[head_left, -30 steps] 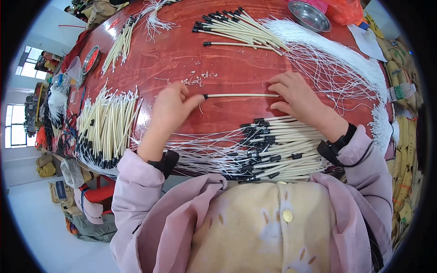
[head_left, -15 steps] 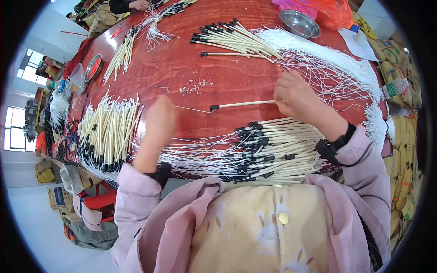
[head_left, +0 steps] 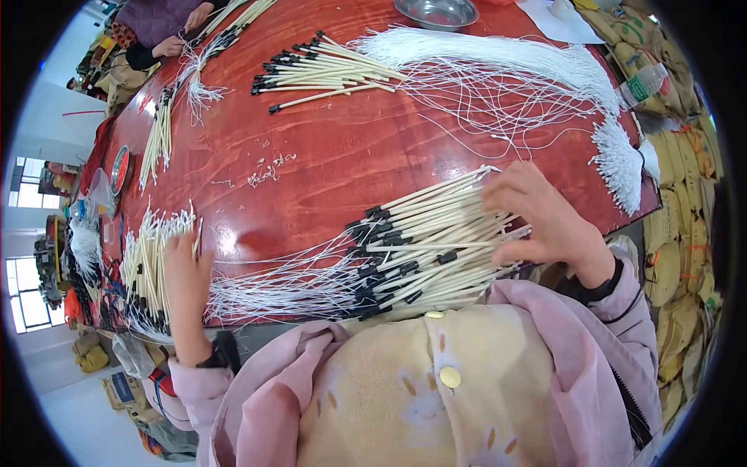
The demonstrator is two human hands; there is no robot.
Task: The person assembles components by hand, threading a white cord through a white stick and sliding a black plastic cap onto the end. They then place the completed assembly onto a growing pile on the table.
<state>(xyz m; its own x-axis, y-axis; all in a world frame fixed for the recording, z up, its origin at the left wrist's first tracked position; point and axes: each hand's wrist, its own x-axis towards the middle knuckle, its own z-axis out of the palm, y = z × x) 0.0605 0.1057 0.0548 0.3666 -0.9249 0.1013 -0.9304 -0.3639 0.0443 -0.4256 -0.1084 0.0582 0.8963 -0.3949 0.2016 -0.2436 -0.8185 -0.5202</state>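
The left hand (head_left: 187, 284) stands over the right edge of the left-hand pile of pale sticks (head_left: 144, 261), its fingers (head_left: 180, 247) pointing away from the body. The thumb sits a little apart from them; whether the tips pinch anything cannot be told. The right hand (head_left: 545, 218) is curved above the right ends of the near bundle of pale sticks (head_left: 436, 214), its thumb and fingers spread wide apart. Contact between that hand and the sticks cannot be made out for certain.

The near bundle lies on the red surface (head_left: 311, 167) close to the person's front, between the two hands. Black caps (head_left: 377, 214) cover its left ends, and white cords (head_left: 280, 284) run from there leftward to the left hand.

Farther off lies another bundle of black-capped sticks (head_left: 323, 74), its long white cords (head_left: 490, 58) sweeping right. A single capped stick (head_left: 331, 99) rests along its near side. White scraps (head_left: 268, 171) are scattered mid-surface, and a metal bowl (head_left: 440, 17) stands at the far side. At the upper left, a co-worker's hand (head_left: 167, 48) is near more white cords (head_left: 201, 68).
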